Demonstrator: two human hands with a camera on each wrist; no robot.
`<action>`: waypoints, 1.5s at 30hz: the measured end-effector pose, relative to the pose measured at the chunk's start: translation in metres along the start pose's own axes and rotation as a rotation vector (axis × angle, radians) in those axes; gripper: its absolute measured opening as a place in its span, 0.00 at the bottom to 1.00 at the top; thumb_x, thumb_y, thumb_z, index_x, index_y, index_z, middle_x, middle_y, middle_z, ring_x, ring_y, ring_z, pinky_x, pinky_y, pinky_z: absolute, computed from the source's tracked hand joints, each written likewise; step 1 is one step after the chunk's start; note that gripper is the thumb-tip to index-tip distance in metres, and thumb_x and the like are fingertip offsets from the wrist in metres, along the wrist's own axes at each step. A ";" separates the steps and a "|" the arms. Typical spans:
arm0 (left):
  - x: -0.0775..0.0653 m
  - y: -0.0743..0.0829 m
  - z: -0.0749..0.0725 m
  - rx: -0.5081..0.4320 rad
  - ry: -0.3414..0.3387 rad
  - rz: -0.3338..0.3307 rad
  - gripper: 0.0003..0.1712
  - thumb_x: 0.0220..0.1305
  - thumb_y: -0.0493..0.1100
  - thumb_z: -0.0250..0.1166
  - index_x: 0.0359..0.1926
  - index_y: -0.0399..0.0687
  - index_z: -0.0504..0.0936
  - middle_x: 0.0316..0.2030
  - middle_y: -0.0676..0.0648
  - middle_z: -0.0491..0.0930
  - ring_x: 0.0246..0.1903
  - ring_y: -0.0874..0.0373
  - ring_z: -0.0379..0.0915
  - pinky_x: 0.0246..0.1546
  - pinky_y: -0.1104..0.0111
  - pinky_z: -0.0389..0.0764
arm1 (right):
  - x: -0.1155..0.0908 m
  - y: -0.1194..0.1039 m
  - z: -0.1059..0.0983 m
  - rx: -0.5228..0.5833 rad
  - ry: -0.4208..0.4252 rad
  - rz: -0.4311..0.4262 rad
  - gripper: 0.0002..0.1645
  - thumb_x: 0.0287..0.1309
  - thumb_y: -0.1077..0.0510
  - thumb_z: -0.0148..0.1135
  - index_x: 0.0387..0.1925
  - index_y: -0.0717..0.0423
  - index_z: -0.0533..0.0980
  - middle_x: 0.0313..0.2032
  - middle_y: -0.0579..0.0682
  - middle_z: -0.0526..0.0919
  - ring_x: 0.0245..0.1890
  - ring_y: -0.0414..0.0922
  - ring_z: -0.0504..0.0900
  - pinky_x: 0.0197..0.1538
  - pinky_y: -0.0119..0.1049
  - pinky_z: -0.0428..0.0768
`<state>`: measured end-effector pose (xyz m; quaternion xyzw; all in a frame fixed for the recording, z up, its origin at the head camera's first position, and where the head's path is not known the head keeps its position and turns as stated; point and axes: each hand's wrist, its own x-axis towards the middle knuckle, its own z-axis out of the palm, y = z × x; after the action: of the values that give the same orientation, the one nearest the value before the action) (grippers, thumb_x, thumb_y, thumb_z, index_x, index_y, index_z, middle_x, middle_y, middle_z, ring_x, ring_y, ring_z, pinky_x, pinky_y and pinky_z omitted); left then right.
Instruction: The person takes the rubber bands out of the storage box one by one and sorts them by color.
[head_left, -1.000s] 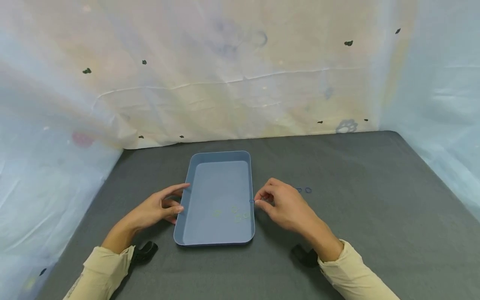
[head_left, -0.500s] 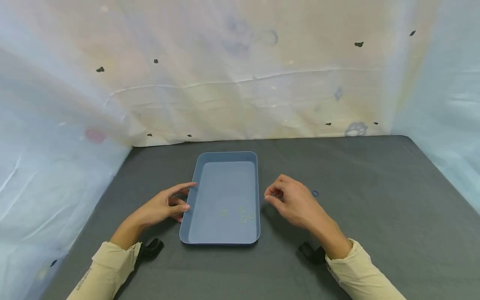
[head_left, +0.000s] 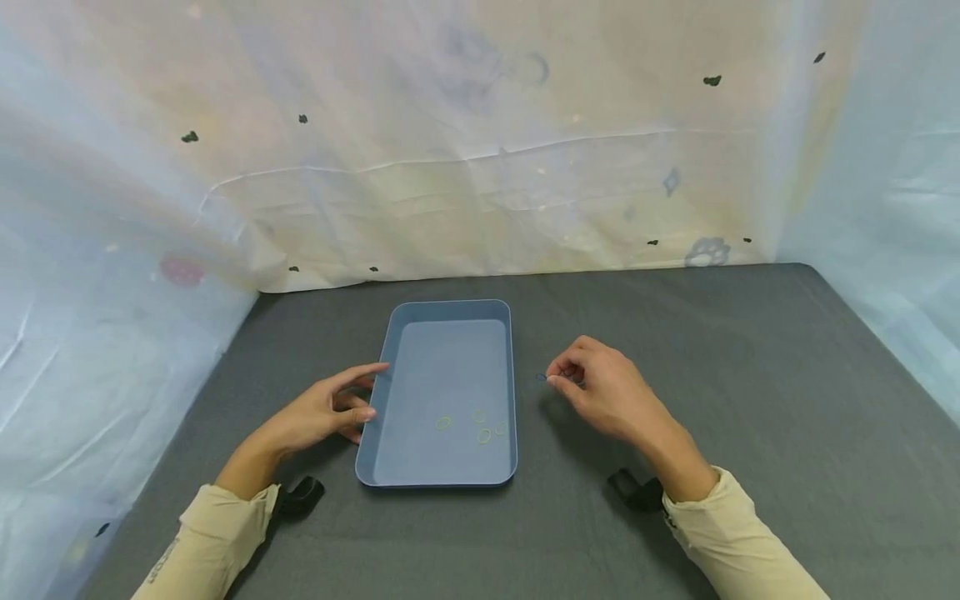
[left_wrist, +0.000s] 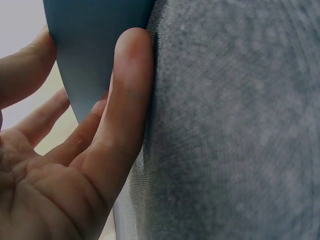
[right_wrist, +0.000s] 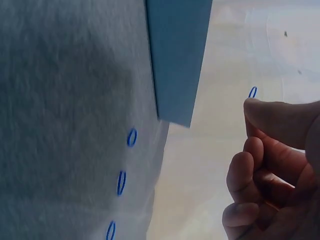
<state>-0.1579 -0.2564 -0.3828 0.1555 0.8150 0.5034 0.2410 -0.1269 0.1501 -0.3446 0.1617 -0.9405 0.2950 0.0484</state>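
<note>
The left hand (head_left: 335, 406) is relaxed, its fingers lightly curved against the left wall of the blue tray (head_left: 453, 467); some fingertips are hidden there. The right hand (head_left: 602, 385) pinches a blue ring (right_wrist: 253, 92) above the table (head_left: 675, 358), beyond the tray's right edge; the ring's lower part is covered by the fingertips. Inside the tray, toward its near right corner, lie four yellow-green rings (head_left: 484, 436), so faint that they nearly blend in. The right wrist view shows three more blue rings (right_wrist: 132, 137) on the table, the lowest cut off by the frame; the head view does not reveal them. Both sleeves (head_left: 217, 529) run out of frame.
</note>
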 end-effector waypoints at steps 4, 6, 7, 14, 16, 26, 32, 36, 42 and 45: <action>-0.003 -0.003 -0.001 0.018 0.000 0.009 0.40 0.70 0.43 0.64 0.77 0.53 0.56 0.70 0.28 0.55 0.48 0.48 0.79 0.39 0.59 0.86 | 0.001 0.007 -0.006 0.007 -0.008 0.044 0.03 0.63 0.57 0.67 0.35 0.49 0.85 0.38 0.42 0.80 0.39 0.41 0.78 0.44 0.38 0.76; -0.004 -0.004 -0.002 0.029 0.002 0.011 0.40 0.70 0.43 0.64 0.77 0.53 0.56 0.70 0.28 0.55 0.47 0.49 0.79 0.39 0.59 0.86 | 0.001 0.011 -0.009 0.012 -0.006 0.060 0.03 0.64 0.57 0.66 0.36 0.50 0.85 0.38 0.43 0.80 0.38 0.41 0.78 0.43 0.38 0.75; -0.004 -0.004 -0.002 0.031 0.003 0.013 0.40 0.70 0.43 0.64 0.77 0.52 0.56 0.70 0.28 0.56 0.47 0.49 0.79 0.39 0.59 0.86 | 0.001 0.014 -0.011 0.014 -0.002 0.069 0.04 0.64 0.57 0.66 0.36 0.50 0.85 0.39 0.44 0.80 0.38 0.41 0.77 0.43 0.38 0.75; -0.002 -0.004 -0.003 0.022 -0.003 0.019 0.41 0.69 0.44 0.64 0.77 0.52 0.55 0.70 0.27 0.55 0.48 0.48 0.79 0.39 0.59 0.86 | -0.003 0.030 -0.025 -0.005 0.003 0.121 0.06 0.66 0.55 0.64 0.38 0.51 0.85 0.40 0.47 0.80 0.39 0.43 0.77 0.42 0.38 0.73; -0.002 -0.004 -0.003 0.019 -0.002 0.016 0.41 0.69 0.44 0.64 0.77 0.52 0.55 0.70 0.27 0.55 0.48 0.48 0.78 0.39 0.59 0.86 | -0.003 0.034 -0.029 -0.007 -0.004 0.136 0.06 0.66 0.55 0.63 0.39 0.51 0.84 0.40 0.47 0.80 0.39 0.43 0.77 0.42 0.38 0.73; -0.001 -0.004 -0.003 0.019 -0.001 0.011 0.41 0.69 0.45 0.65 0.77 0.53 0.56 0.70 0.28 0.55 0.50 0.45 0.77 0.39 0.59 0.87 | -0.003 0.053 -0.037 -0.027 -0.022 0.195 0.08 0.68 0.55 0.61 0.40 0.52 0.84 0.39 0.50 0.79 0.38 0.46 0.76 0.41 0.39 0.72; -0.002 -0.004 -0.003 0.022 0.000 0.015 0.41 0.69 0.45 0.65 0.77 0.53 0.55 0.70 0.28 0.55 0.50 0.46 0.77 0.39 0.60 0.87 | -0.004 0.069 -0.039 -0.031 -0.064 0.246 0.10 0.69 0.53 0.60 0.42 0.53 0.84 0.40 0.51 0.79 0.39 0.47 0.76 0.42 0.40 0.73; -0.002 -0.004 -0.002 0.028 0.004 0.017 0.41 0.69 0.44 0.64 0.77 0.53 0.56 0.70 0.28 0.55 0.50 0.46 0.77 0.39 0.60 0.86 | -0.005 0.079 -0.044 -0.045 -0.103 0.278 0.11 0.69 0.53 0.60 0.42 0.53 0.84 0.40 0.52 0.79 0.39 0.47 0.76 0.43 0.42 0.73; -0.002 -0.005 -0.003 0.034 0.005 0.021 0.40 0.69 0.45 0.64 0.77 0.54 0.56 0.71 0.28 0.55 0.50 0.45 0.77 0.39 0.60 0.86 | -0.005 0.090 -0.048 -0.065 -0.150 0.286 0.12 0.68 0.53 0.59 0.40 0.55 0.84 0.35 0.50 0.82 0.35 0.44 0.76 0.38 0.38 0.72; -0.002 -0.005 -0.003 0.036 0.001 0.023 0.40 0.70 0.45 0.64 0.77 0.54 0.56 0.70 0.28 0.56 0.50 0.46 0.77 0.39 0.60 0.86 | -0.006 0.095 -0.047 -0.073 -0.182 0.289 0.12 0.68 0.53 0.60 0.38 0.57 0.84 0.32 0.49 0.82 0.31 0.42 0.74 0.35 0.35 0.70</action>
<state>-0.1579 -0.2620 -0.3858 0.1689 0.8223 0.4914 0.2319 -0.1530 0.2518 -0.3582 0.0488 -0.9645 0.2486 -0.0740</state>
